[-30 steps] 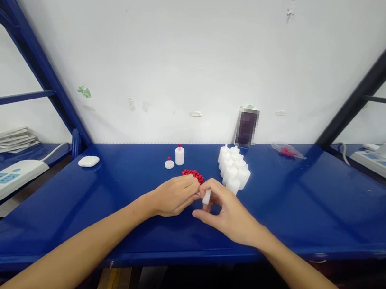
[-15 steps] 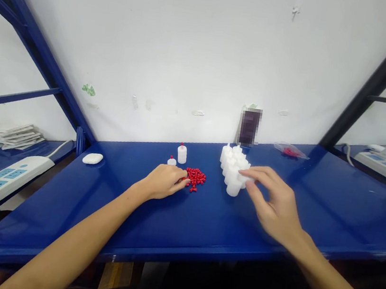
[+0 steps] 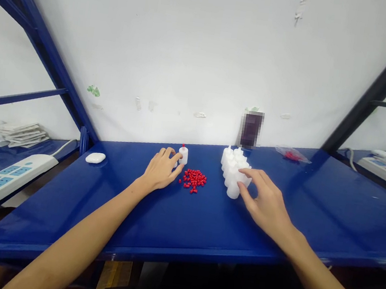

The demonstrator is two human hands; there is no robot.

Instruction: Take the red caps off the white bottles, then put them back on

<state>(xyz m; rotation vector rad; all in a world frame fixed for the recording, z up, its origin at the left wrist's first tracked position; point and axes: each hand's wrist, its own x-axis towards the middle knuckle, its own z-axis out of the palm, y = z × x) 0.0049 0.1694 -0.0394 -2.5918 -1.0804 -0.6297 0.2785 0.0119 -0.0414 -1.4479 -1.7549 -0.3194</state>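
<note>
left hand [image 3: 162, 169] loosely curled by red-tipped bottle [image 3: 183, 155], grasp unclear; right hand [image 3: 266, 203] half-open at white bottles [image 3: 234, 172], grip unclear.

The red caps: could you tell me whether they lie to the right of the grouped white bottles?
No, the red caps lie left of the grouped white bottles.

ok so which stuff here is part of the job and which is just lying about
Likely the job:
white bottles
loose red pieces
red-tipped bottle
bagged red pieces, perhaps spares

Probably just lying about:
white oval object
left power strip
</note>
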